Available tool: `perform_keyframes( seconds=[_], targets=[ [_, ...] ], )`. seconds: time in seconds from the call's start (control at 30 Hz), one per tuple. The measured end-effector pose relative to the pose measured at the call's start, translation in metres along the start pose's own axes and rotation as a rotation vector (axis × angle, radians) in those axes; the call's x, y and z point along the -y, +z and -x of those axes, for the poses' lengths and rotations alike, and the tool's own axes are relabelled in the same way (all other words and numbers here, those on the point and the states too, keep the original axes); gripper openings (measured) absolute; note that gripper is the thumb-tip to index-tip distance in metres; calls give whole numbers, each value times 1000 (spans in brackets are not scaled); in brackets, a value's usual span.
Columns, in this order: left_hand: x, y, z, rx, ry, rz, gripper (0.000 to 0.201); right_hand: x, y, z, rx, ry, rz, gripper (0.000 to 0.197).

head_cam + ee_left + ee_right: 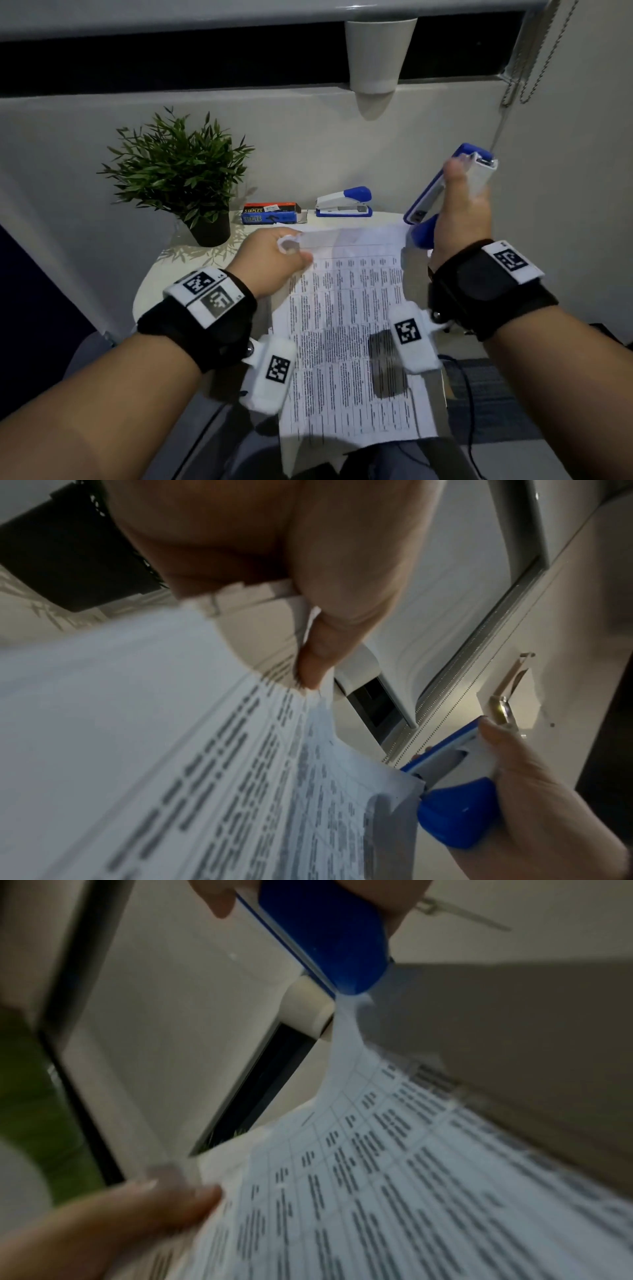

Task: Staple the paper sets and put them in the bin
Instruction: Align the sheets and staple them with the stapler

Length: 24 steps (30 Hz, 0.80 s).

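A set of printed sheets (349,329) is held up over the small round table. My left hand (274,257) pinches its top left corner, thumb on top (318,653). My right hand (459,212) grips a blue and white stapler (442,192) tilted nose-down, its blue mouth (455,813) closed over the set's top right corner (346,1015). A second blue and white stapler (344,202) sits on the table at the back. The bin is not in view.
A potted green plant (178,171) stands at the table's back left. A box of staples (270,212) lies beside the second stapler. A white cone-shaped holder (376,54) hangs on the wall above. Blind cords (527,58) hang at the far right.
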<state>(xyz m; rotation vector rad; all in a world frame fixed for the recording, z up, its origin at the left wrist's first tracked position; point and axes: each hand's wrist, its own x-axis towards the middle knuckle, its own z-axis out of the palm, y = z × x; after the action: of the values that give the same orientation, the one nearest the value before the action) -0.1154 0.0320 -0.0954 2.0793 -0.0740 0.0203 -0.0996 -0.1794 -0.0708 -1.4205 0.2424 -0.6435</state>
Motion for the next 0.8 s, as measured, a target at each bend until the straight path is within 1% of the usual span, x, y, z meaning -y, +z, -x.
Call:
perform_keyframes(
  seconds=[0.07,0.13,0.17,0.23,0.27,0.3,0.37,0.4,0.47,0.53,0.57,0.6,0.63,0.67,0.7,0.73,0.8],
  targets=[
    [1,-2,-7,-40,5,-33,7,-3,-1,3,71,-68,60,37],
    [1,-2,-13,-62,-18,-60,20,-10,-3,9,171,-113,129,28],
    [2,-1,-16,-65,-35,-59,21,-12,-3,13,218,-114,163,24],
    [5,0,-21,-72,-71,-106,7,-15,-1,22,335,-40,147,17],
    [6,1,-23,-72,-86,-162,6,-16,0,27,395,13,85,14],
    [9,1,-25,-69,-88,-219,10,-17,0,30,426,27,74,13],
    [13,0,-28,-74,-97,-301,13,-21,0,32,398,-86,204,22],
    [15,-1,-30,-77,-103,-325,14,-23,-1,32,365,-132,219,25],
    [19,-4,-33,-83,-124,-357,16,-26,-3,32,337,-180,173,30],
    [21,-6,-34,-84,-128,-343,16,-24,-5,33,355,-234,164,33],
    [22,-6,-35,-82,-112,-324,15,-23,-5,33,397,-274,225,33],
    [21,-5,-35,-77,-100,-302,17,-21,-3,33,462,-310,345,31],
    [20,-5,-36,-74,-94,-282,18,-21,-1,31,549,-315,516,29],
    [18,-4,-36,-73,-100,-263,19,-22,3,31,646,-275,692,28],
    [17,-3,-37,-67,-107,-250,17,-25,5,30,736,-201,838,28],
    [16,-2,-38,-53,-108,-249,17,-28,7,29,801,-123,943,30],
    [16,-2,-40,-20,-91,-251,21,-32,10,29,878,5,1040,34]
  ],
)
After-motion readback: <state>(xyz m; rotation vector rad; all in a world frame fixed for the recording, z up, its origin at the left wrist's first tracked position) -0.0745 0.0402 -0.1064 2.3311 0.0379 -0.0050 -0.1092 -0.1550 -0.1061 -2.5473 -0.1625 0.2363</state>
